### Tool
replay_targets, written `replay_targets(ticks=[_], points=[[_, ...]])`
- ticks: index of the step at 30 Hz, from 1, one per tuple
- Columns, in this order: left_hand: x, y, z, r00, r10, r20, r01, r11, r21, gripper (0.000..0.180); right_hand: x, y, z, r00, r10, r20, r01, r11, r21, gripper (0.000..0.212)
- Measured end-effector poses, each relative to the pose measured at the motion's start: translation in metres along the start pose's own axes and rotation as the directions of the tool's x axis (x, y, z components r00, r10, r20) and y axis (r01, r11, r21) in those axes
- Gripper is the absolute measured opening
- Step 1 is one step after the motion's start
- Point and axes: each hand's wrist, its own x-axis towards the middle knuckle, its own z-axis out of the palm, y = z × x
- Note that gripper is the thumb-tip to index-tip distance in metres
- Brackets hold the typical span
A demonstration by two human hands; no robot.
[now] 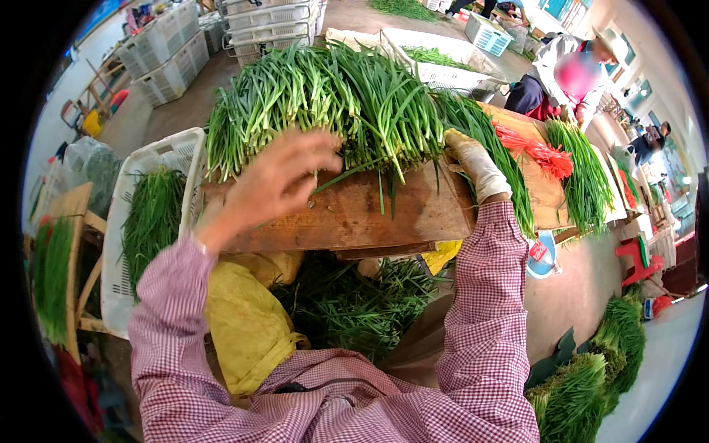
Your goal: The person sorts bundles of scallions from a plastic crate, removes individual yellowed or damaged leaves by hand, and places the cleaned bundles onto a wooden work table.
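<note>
A broad pile of garlic chives (325,103) lies across a worn wooden board (354,218), its pale cut stalk ends facing me and its dark leaves away. Over the board's left part is my left hand (284,173), bare and smeared by motion. Its fingers are apart in front of the stalk ends, with nothing seen in them. A stained white glove covers my right hand (476,162), which rests against the pile's right end. How its fingers close there is hidden. More long leaves (491,140) lie just beyond that hand and hang over the board's edge.
A white crate (114,273) holding chives stands at left, with stacked crates (166,52) behind. Red ties (535,151) and another bunch (580,177) lie at right, near a seated person (576,74). Loose leaves (354,303) and yellow cloth (247,325) are below the board.
</note>
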Motion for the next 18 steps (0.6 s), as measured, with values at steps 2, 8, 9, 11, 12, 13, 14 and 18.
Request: replay_targets(ticks=[2, 8, 9, 11, 12, 13, 14, 18], points=[[-0.047, 0.027, 0.008, 0.998, -0.045, 0.034, 0.050, 0.985, -0.165, 0.030, -0.010, -0.024, 0.010, 0.997, 0.075, 0.006, -0.075, 0.983, 0.167, 0.078], [-0.141, 0.090, 0.056, 0.925, -0.184, 0.332, 0.324, 0.837, -0.440, 0.025, 0.045, -0.005, 0.045, 0.996, 0.042, -0.083, -0.048, 0.996, -0.071, 0.105], [-0.153, 0.095, 0.063, 0.927, -0.200, 0.317, 0.329, 0.839, -0.433, 0.025, 0.041, -0.015, 0.058, 0.994, 0.045, -0.096, -0.055, 0.993, -0.101, 0.107], [-0.170, 0.103, 0.073, 0.896, -0.263, 0.359, 0.412, 0.796, -0.443, 0.025, 0.020, -0.054, 0.067, 0.987, 0.162, 0.002, -0.157, 0.962, -0.224, 0.102], [-0.174, 0.106, 0.076, 0.894, -0.258, 0.366, 0.410, 0.800, -0.437, 0.024, 0.060, -0.012, 0.071, 0.995, 0.070, -0.068, -0.084, 0.970, -0.226, 0.100], [-0.172, 0.107, 0.084, 0.900, -0.227, 0.372, 0.389, 0.803, -0.451, 0.023, 0.095, 0.033, 0.059, 0.986, -0.014, -0.164, -0.026, 0.970, -0.243, 0.097], [-0.175, 0.105, 0.085, 0.891, -0.243, 0.383, 0.406, 0.803, -0.437, 0.022, 0.099, 0.038, 0.074, 0.980, -0.021, -0.196, -0.027, 0.970, -0.240, 0.093], [-0.173, 0.100, 0.087, 0.852, -0.301, 0.428, 0.488, 0.753, -0.442, 0.021, 0.072, 0.020, 0.105, 0.987, -0.066, -0.146, 0.028, 0.968, -0.251, 0.073]])
